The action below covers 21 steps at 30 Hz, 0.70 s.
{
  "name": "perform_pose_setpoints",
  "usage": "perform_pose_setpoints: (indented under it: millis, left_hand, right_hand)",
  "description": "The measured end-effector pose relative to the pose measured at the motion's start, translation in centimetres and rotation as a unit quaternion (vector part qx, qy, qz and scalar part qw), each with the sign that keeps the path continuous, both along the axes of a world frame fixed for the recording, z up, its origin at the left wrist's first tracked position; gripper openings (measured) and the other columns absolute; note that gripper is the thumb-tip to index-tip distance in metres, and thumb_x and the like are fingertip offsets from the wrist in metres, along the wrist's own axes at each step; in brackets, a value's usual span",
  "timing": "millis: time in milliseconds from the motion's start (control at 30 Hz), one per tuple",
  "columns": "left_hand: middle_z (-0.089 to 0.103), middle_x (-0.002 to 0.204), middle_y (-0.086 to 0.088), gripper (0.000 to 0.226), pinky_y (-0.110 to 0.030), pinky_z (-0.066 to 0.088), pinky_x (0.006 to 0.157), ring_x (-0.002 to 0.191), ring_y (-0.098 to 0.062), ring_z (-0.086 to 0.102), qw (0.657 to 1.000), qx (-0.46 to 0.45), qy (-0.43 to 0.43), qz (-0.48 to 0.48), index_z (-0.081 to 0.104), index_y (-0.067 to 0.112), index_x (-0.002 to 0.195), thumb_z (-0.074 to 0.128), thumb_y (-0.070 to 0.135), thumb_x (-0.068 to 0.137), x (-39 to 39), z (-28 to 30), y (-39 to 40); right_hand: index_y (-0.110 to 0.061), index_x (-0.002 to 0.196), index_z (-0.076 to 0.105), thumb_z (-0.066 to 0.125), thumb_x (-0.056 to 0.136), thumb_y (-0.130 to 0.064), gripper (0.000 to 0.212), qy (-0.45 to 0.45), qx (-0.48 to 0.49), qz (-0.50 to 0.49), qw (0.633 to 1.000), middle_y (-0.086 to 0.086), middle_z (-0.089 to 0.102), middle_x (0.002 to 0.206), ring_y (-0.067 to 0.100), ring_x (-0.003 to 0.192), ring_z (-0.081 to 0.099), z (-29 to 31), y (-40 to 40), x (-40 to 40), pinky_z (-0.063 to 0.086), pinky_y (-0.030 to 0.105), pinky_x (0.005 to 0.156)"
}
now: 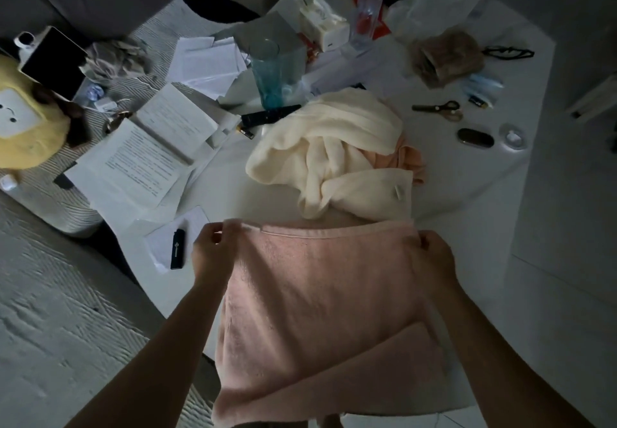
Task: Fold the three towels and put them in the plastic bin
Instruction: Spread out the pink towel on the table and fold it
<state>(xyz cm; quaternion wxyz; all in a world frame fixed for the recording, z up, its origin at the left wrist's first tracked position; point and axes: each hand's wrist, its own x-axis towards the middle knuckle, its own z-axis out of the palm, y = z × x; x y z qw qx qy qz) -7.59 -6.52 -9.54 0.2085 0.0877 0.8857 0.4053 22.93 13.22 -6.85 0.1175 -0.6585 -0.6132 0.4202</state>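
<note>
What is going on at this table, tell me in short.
A person is folding towels. The left hand and right hand each pinch a top corner of a pink towel, holding it up in front of them. A cream towel lies crumpled on the white table, over a peach towel. No plastic bin is in view.

Towels: 3 in all, i.e. 1 pink towel (320, 310), 1 cream towel (334, 153) and 1 peach towel (409, 157) mostly hidden under the cream one. On the counter (253, 193): 1 teal glass (268, 73), 1 pr scissors (440, 110), 1 pr black glasses (509, 52), 1 black lighter (178, 249), 1 tissue box (322, 23), 1 clear bottle (369, 3). Also 2 hands, left hand (213, 250) + right hand (434, 260), and 1 yellow plush toy (26, 120); loose papers (207, 63) too overlapped to count.
</note>
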Motion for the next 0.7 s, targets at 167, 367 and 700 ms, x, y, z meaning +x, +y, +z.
perform_pose_setpoints:
  millis: [167, 367, 700]
  left_hand:
    - [0.065, 0.088, -0.017, 0.023, -0.042, 0.053, 0.071, 0.082, -0.033, 0.06, 0.976, -0.102, 0.098, -0.163, 0.07, 0.001, 0.092, 0.057, 0.02, 0.094, -0.8, -2.2, 0.0]
    - [0.066, 0.082, 0.01, 0.014, -0.02, 0.045, 0.061, 0.07, -0.009, 0.062, 0.985, -0.005, 0.079, -0.156, 0.064, 0.023, 0.097, 0.06, 0.035, 0.096, -1.0, -0.5, 1.1]
    - [0.061, 0.079, 0.0, 0.012, -0.035, 0.041, 0.061, 0.071, -0.021, 0.056, 0.994, -0.016, 0.07, -0.083, 0.055, 0.014, 0.093, 0.051, 0.025, 0.096, -1.6, -1.0, 1.0]
  right_hand:
    - [-0.021, 0.099, 0.059, 0.06, 0.091, -0.037, 0.018, -0.031, -0.04, 0.005, 0.999, -0.006, 0.059, 0.085, 0.015, 0.079, 0.057, -1.7, -0.4, -0.6, 0.039, 0.027, 0.065]
    - [-0.021, 0.075, 0.059, 0.057, 0.09, -0.027, 0.017, -0.014, 0.005, -0.004, 1.0, -0.006, 0.062, 0.074, 0.007, 0.068, 0.055, -1.0, -0.4, -0.7, 0.038, 0.025, 0.056]
    - [-0.022, 0.071, 0.05, 0.051, 0.093, -0.022, 0.022, -0.081, -0.04, 0.05, 0.995, -0.006, 0.055, 0.072, 0.018, 0.07, 0.054, -1.2, -1.7, 0.3, 0.029, 0.026, 0.052]
